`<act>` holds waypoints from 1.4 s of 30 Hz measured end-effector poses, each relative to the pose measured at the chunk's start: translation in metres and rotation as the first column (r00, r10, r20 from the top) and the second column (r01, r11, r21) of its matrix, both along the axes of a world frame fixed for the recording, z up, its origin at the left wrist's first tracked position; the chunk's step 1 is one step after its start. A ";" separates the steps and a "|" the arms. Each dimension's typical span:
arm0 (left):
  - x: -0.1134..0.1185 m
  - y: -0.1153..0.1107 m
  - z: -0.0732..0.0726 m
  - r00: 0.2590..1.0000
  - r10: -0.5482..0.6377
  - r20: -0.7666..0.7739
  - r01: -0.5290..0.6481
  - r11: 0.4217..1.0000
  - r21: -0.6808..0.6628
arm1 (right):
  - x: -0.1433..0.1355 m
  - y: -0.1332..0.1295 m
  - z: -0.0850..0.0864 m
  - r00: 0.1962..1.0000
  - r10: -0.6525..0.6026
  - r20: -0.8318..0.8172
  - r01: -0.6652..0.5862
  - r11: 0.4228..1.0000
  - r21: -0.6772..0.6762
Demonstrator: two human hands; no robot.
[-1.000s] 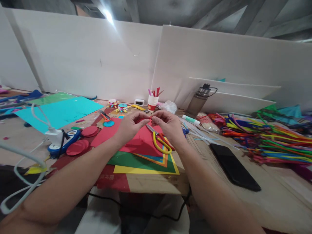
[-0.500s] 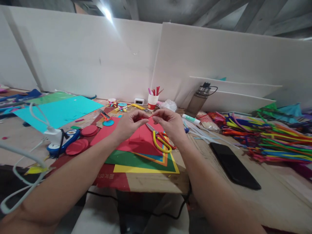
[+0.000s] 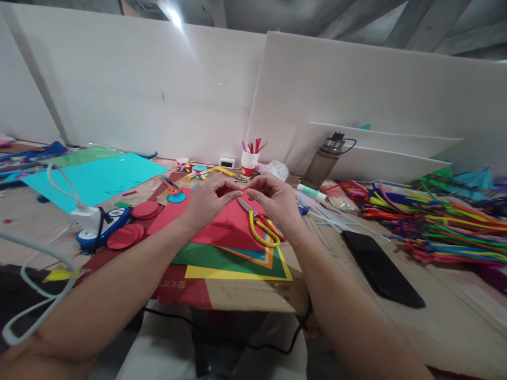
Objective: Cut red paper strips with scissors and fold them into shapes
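Note:
Over red paper (image 3: 214, 228), my left hand (image 3: 212, 199) and my right hand (image 3: 275, 199) are held close together, each pinched at the fingertips. A small, thin red piece (image 3: 242, 189) spans between them, gripped by both; its shape is too small to make out. Below my right hand lie scissors with yellow handles (image 3: 257, 232), their blades pointing toward the gap between the hands. Another pair with red-orange handles lies partly under my right hand. Green paper (image 3: 198, 257) and yellow paper (image 3: 222, 273) stick out beneath the red sheet.
Red paper discs (image 3: 125, 236) and a power strip (image 3: 105, 227) sit on the left. At the back stand a paper cup (image 3: 249, 161) and a bottle (image 3: 322, 161). A black phone (image 3: 382, 268) and colourful pipe cleaners (image 3: 447, 221) lie on the right.
Both hands keep their pinch on the red piece and have barely moved. The camera view has shifted very slightly.

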State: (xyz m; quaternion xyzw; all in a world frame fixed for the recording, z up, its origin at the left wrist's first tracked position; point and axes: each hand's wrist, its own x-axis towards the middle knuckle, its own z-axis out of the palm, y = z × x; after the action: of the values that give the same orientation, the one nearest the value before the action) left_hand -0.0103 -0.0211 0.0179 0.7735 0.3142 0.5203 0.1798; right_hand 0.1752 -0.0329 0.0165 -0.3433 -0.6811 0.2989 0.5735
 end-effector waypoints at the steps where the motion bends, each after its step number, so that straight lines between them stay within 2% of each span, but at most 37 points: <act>1: 0.000 0.000 0.000 1.000 -0.008 -0.004 0.008 1.000 -0.004 | 0.000 0.000 0.000 1.000 0.008 -0.004 -0.008 1.000 -0.003; 6: 0.000 0.005 -0.002 0.996 -0.073 0.046 0.077 0.993 -0.091 | 0.001 -0.001 0.003 0.998 -0.055 -0.007 0.055 0.998 0.001; 12: -0.002 0.007 0.002 0.991 -0.034 0.129 0.052 0.989 -0.141 | 0.003 -0.001 0.006 0.995 -0.100 -0.011 0.100 0.995 0.008; 17: -0.004 0.005 0.009 0.983 -0.105 0.152 0.145 0.950 -0.278 | 0.006 0.000 0.006 0.979 -0.199 0.033 0.196 0.978 0.074; 21: -0.008 0.007 0.014 0.989 -0.074 0.130 0.112 0.944 -0.310 | 0.007 0.002 0.005 0.973 -0.227 0.045 0.222 0.970 0.099; 23: -0.014 0.012 0.015 0.995 -0.060 0.074 0.079 0.954 -0.290 | 0.008 0.003 0.005 0.973 -0.225 0.053 0.218 0.969 0.114; 26: -0.027 0.020 0.017 0.990 -0.097 -0.099 0.064 0.952 -0.300 | 0.007 0.002 0.004 0.964 -0.249 0.098 0.231 0.959 0.163; 29: -0.034 0.021 0.019 0.925 -0.180 -0.334 0.066 0.943 -0.325 | 0.004 0.000 0.001 0.945 -0.265 0.191 0.215 0.945 0.246; 32: -0.029 0.014 0.022 0.861 -0.252 -0.442 0.114 0.942 -0.315 | 0.000 -0.002 -0.002 0.934 -0.235 0.269 0.147 0.939 0.312; 34: -0.022 0.009 0.022 0.865 -0.250 -0.434 0.124 0.947 -0.298 | -0.001 -0.002 -0.004 0.930 -0.216 0.297 0.113 0.938 0.328; 37: -0.015 0.005 0.021 0.900 -0.248 -0.359 0.116 0.929 -0.351 | -0.001 -0.001 -0.005 0.928 -0.211 0.306 0.106 0.939 0.326; 42: -0.015 0.005 0.019 0.947 -0.225 -0.228 0.123 0.912 -0.391 | 0.000 -0.002 -0.005 0.928 -0.213 0.305 0.109 0.939 0.325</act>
State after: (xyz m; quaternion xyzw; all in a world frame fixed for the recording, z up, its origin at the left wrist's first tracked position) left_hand -0.0249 -0.0159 0.0369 0.8136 0.3574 0.3237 0.3249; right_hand 0.1751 -0.0344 0.0116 -0.3525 -0.7755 0.0796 0.5177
